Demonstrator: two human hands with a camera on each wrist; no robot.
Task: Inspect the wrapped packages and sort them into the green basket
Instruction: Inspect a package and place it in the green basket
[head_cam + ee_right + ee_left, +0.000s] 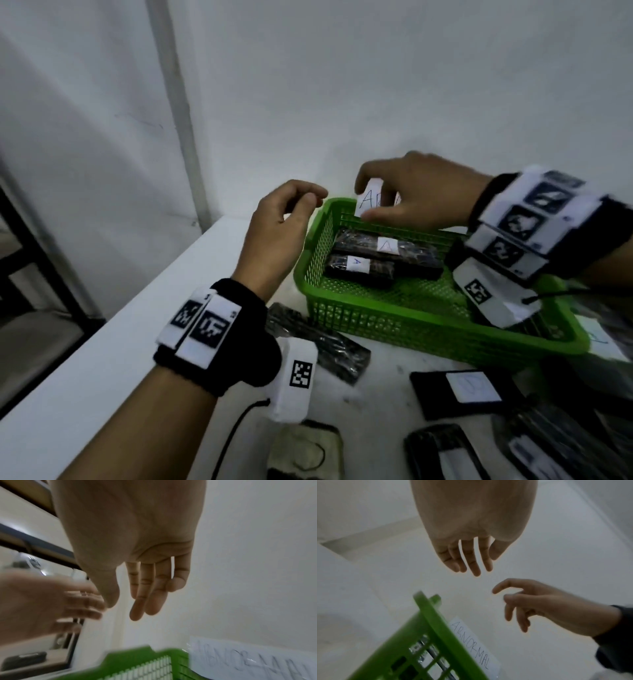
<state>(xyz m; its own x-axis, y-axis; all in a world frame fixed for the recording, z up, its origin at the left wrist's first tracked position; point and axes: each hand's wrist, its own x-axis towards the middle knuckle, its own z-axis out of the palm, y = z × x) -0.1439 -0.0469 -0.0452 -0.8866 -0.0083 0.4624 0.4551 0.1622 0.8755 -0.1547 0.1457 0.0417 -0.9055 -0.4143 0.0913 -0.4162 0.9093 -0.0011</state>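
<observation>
The green basket [404,329] stands on the white table and holds two black wrapped packages, each with a white "A" tag [387,250] [359,270]. A white paper label reading "ABNORMAL" [471,642] stands at the basket's far rim [433,622]. My right hand [383,205] hovers at that label [371,202]; the wrist views show its fingers [142,608] relaxed and holding nothing. My left hand [301,205] hangs above the basket's left corner, its fingers [471,566] loose and empty.
Several more black wrapped packages lie on the table in front of the basket [318,342] [469,390] [442,452]. A pale padded object [305,448] sits at the near edge. The white wall stands close behind the basket. A dark shelf frame [34,274] is beyond the table's left edge.
</observation>
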